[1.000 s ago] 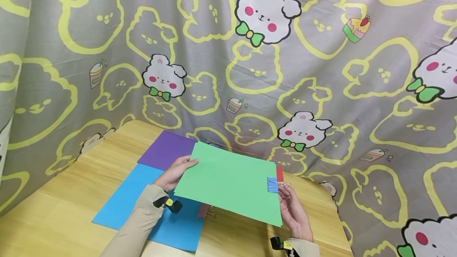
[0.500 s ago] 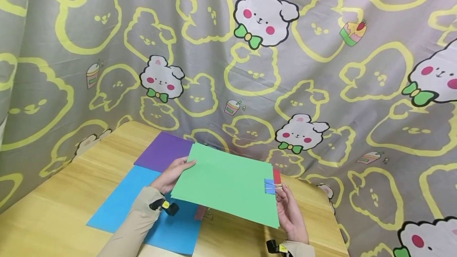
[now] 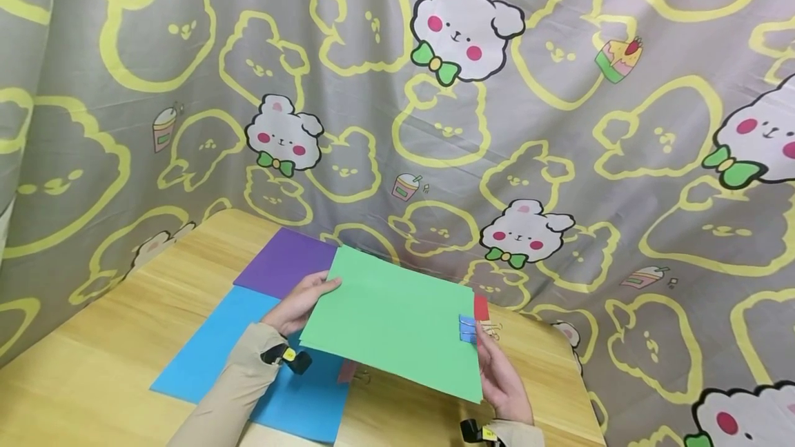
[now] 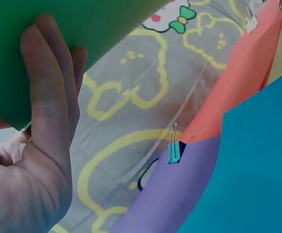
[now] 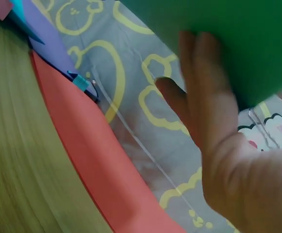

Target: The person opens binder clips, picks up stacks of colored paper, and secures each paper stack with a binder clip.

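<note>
A stack of green paper (image 3: 391, 323) is held up above the table, tilted, with a blue binder clip (image 3: 468, 328) on its right edge. My left hand (image 3: 301, 305) grips the stack's left edge, thumb on top and fingers underneath. At the right edge my right hand (image 3: 504, 379) holds the stack beside the clip, its thumb close to the clip and its fingers behind the sheets. In the right wrist view those fingers (image 5: 211, 73) lie against the paper's underside. The clip's wire handles stick out past the edge.
Blue paper (image 3: 205, 347) with a pink binder clip (image 3: 346, 371) lies on the wooden table (image 3: 81, 371). Purple paper (image 3: 282, 264), with a teal binder clip (image 4: 174, 152), lies behind it. Red paper (image 5: 97, 150) lies along the back edge, bearing a white clip (image 4: 251, 24). A patterned curtain (image 3: 373, 102) hangs behind.
My right hand has shifted from the clip's wire handles to the paper edge beside the clip. The stack's right side dips slightly. My left hand keeps its grip.
</note>
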Demonstrator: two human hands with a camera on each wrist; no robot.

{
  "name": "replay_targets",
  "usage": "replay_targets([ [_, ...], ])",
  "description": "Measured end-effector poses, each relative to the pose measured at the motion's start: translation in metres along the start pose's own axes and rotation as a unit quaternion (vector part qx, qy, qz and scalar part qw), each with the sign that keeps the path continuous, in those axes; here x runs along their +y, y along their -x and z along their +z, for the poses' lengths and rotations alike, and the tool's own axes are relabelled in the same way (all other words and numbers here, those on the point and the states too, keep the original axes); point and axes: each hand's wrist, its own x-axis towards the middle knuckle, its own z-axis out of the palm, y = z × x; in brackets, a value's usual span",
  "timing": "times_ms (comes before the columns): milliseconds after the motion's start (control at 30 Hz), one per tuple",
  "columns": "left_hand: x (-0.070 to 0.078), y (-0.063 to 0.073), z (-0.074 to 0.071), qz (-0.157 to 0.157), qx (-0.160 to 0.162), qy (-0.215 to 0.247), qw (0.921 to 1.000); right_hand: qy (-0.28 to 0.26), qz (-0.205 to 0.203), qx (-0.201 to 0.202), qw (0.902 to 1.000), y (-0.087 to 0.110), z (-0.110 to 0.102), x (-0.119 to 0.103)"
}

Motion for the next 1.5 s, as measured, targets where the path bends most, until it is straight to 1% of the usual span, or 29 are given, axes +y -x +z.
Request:
replay_targets([
  [100, 0.001, 0.000, 0.002, 0.001, -0.006, -0.001, 1.0000, 0.001, 0.004, -0.026, 0.9997, -0.001, 0.000, 0.001],
  [133, 0.001, 0.000, 0.001, 0.004, -0.011, 0.001, 0.9999, 0.000, -0.001, -0.022, 0.9998, -0.001, 0.001, 0.001],
  [167, 0.000, 0.000, 0.001, 0.005, -0.017, 0.007, 0.9998, -0.005, -0.002, -0.027, 0.9996, -0.001, 0.001, 0.001],
  [233, 0.001, 0.000, 0.001, 0.008, -0.025, 0.011, 0.9996, 0.002, -0.008, -0.011, 0.9999, -0.002, 0.003, 0.002],
  [300, 0.000, 0.000, 0.001, 0.010, -0.029, 0.011, 0.9995, 0.025, -0.009, 0.009, 0.9996, -0.002, 0.005, 0.004],
  [367, 0.000, -0.001, 0.001, 0.007, -0.029, 0.009, 0.9995, 0.041, -0.011, 0.022, 0.9989, -0.003, 0.007, 0.006],
  [500, 0.000, 0.000, 0.003, -0.002, -0.023, 0.000, 0.9997, 0.062, -0.030, 0.017, 0.9975, -0.005, 0.009, 0.010],
  [567, 0.001, 0.001, 0.004, -0.009, -0.019, 0.003, 0.9998, 0.073, -0.047, 0.019, 0.9961, -0.005, 0.011, 0.010],
  [633, 0.002, 0.002, 0.006, -0.010, -0.022, 0.007, 0.9997, 0.085, -0.064, 0.026, 0.9940, -0.004, 0.013, 0.009],
  [733, 0.004, 0.002, 0.011, -0.028, -0.024, 0.015, 0.9992, 0.104, -0.076, 0.049, 0.9904, -0.002, 0.015, 0.005],
  [933, 0.002, 0.004, 0.021, -0.079, 0.005, -0.010, 0.9968, 0.120, -0.096, 0.072, 0.9855, 0.004, 0.011, 0.000],
  [1067, -0.003, 0.006, 0.029, -0.092, 0.010, -0.007, 0.9957, 0.110, -0.090, 0.090, 0.9857, 0.009, 0.005, -0.002],
  [1200, -0.006, 0.008, 0.034, -0.104, -0.007, 0.002, 0.9945, 0.105, -0.082, 0.102, 0.9858, 0.015, 0.000, -0.005],
  [1267, -0.007, 0.008, 0.035, -0.108, -0.019, -0.005, 0.9940, 0.105, -0.086, 0.104, 0.9853, 0.018, -0.002, -0.009],
  [1400, -0.002, 0.012, 0.036, -0.106, -0.060, -0.009, 0.9925, 0.102, -0.081, 0.106, 0.9858, 0.028, -0.007, -0.017],
  [1500, 0.004, 0.018, 0.041, -0.103, -0.104, -0.013, 0.9892, 0.106, -0.068, 0.117, 0.9852, 0.037, -0.010, -0.022],
])
